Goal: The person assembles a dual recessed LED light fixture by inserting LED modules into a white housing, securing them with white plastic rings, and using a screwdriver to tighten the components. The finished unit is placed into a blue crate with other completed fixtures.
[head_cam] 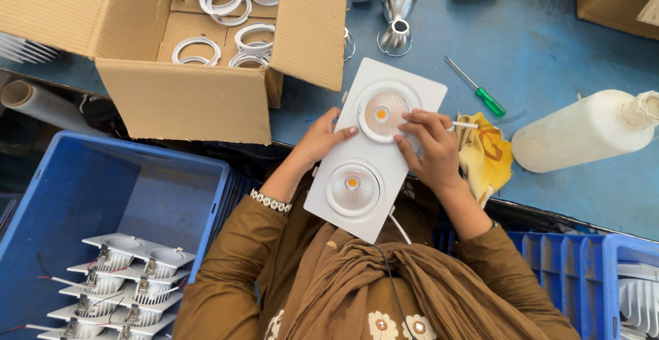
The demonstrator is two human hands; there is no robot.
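A white rectangular twin downlight fixture (398,82) with two round lamp heads lies tilted across the table edge over my lap. My left hand (320,138) grips its left edge, thumb on the front face. My right hand (427,146) rests on the right side, fingertips touching the rim of the upper lamp head (381,111). The lower lamp head (352,187) is uncovered. A white cable (399,227) trails from the fixture's lower end.
An open cardboard box (192,99) of white rings stands at the left. A green screwdriver (480,90), yellow cloth (489,156), white plastic bottle (583,132) and silver reflectors (396,29) lie on the blue table (549,44). A blue crate (103,196) holds stacked fixtures.
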